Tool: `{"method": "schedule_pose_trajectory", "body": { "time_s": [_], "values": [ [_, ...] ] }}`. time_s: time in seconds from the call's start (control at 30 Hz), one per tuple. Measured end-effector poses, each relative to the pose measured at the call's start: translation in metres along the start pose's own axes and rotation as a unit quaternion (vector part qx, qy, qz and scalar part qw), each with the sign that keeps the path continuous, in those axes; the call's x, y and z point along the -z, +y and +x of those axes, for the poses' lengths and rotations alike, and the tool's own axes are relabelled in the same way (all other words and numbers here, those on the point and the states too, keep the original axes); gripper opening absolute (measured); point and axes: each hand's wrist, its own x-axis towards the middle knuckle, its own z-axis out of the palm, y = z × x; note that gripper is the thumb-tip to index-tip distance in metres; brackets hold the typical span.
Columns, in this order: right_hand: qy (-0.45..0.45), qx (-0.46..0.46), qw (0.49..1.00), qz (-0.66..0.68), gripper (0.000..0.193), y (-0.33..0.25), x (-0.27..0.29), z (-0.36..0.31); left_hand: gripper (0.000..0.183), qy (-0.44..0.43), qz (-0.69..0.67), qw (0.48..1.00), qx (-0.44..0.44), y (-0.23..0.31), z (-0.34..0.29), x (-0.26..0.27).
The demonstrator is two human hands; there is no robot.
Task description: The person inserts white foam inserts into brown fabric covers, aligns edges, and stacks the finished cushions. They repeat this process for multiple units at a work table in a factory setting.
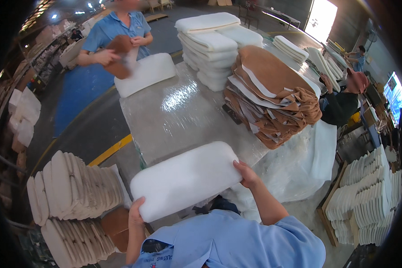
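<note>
In the head view, the left hand [136, 211] and right hand [245, 173], well apart, are clamped on opposite ends of a white cushion [185, 181] at the near side of the table [161, 134]. Brown covers [270, 71] lie piled at right; white pads [210, 42] are stacked at the far side.

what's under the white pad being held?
Beyond the far edge of the white pad, held by the left hand and right hand, the shiny grey tabletop shows. The pad covers whatever lies directly beneath, so contact with the tabletop can't be told.
</note>
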Motion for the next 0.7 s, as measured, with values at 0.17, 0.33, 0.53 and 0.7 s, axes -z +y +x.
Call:
{"method": "schedule_pose_trajectory", "body": {
  "time_s": [0.17, 0.33, 0.53, 0.7],
  "values": [
    [0.060, 0.026, 0.997, 0.047, 0.061, 0.030, 0.006, -0.033, 0.078, -0.012, 0.024, 0.997, 0.066, -0.002, 0.036, 0.022],
    [0.073, 0.015, 0.995, 0.070, 0.067, 0.056, 0.017, -0.030, 0.073, -0.056, -0.017, 0.995, 0.086, -0.002, 0.073, 0.015],
    [0.122, 0.020, 0.992, -0.006, 0.070, 0.077, 0.011, -0.012, 0.079, 0.026, 0.094, 0.987, 0.128, -0.005, 0.088, 0.010],
    [0.216, 0.034, 0.970, -0.103, 0.067, 0.050, 0.037, -0.014, 0.083, 0.206, 0.224, 0.951, 0.056, 0.014, 0.096, 0.018]
  ]
}}
